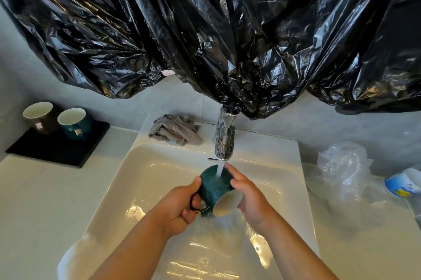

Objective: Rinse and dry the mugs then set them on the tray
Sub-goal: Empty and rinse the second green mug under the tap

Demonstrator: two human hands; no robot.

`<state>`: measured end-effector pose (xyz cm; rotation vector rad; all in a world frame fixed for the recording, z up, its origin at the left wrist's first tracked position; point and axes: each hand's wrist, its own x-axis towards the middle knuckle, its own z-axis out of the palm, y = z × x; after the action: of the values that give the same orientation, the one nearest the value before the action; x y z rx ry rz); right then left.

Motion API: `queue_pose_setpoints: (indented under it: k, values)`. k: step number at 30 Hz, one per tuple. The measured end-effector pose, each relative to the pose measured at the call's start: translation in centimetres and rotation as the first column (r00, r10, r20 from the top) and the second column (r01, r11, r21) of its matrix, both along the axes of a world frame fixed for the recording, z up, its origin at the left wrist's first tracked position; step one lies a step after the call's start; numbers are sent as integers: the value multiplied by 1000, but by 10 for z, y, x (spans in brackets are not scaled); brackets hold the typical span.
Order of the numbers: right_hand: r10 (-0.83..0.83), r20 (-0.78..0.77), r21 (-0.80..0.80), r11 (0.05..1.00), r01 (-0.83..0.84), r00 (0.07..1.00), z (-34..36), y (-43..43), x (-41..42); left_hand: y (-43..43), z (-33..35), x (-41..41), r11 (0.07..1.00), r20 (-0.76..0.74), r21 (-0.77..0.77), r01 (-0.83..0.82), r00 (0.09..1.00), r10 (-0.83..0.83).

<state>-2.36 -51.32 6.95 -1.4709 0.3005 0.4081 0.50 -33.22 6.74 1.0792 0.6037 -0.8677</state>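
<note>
Rinse step: left hand (182,206) grips the handle of a dark green ceramic mug (214,190) tipped on its side under the chrome tap (224,140), right hand (245,193) open against its wall; inside looks empty. Next, probably the grey crumpled cloth (174,130) left of the tap for drying. Further left of the tap, the black flat tray (45,152) already holds a brown mug (39,117) and a teal mug (74,123), upright, seemingly empty.

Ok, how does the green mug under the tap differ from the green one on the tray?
The held green mug is tipped on its side over the sink, mouth toward the camera, water running on it; the green mug on the tray stands upright, away from the tap. The first is gripped by the left hand and right hand; the second is untouched. Both have pale interiors.
</note>
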Motion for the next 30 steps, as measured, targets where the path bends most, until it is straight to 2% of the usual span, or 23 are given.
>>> queue_pose_setpoints:
  k: [2,5,10,14,17,20,24,30]
  values:
    - [15,-26,-52,998,-17,1000,3,-2,2,4,-4,3,998,-115,-65,-22,993,15]
    - [10,-57,-35,999,-12,998,4,-7,3,11,-9,8,987,-217,-159,-38,976,2]
    - [10,-22,-111,994,-12,1000,9,-5,6,5,-12,13,981,-276,-189,53,955,-105]
    - [-61,-76,-131,990,51,995,14,-4,11,-12,-11,6,990,-190,-55,131,972,-139]
    - [-98,-134,-158,985,76,986,18,-4,16,-22,-10,-1,992,23,82,96,995,-98]
    - [-110,-172,-180,981,79,979,22,-3,14,-27,-7,-10,996,221,89,8,975,-28]
    - [-33,-80,-239,971,13,996,20,-5,8,-33,-5,-13,994,206,103,-41,978,19]
    - [24,74,-477,879,15,997,22,-8,9,-40,-7,-12,992,139,-32,-120,983,123]
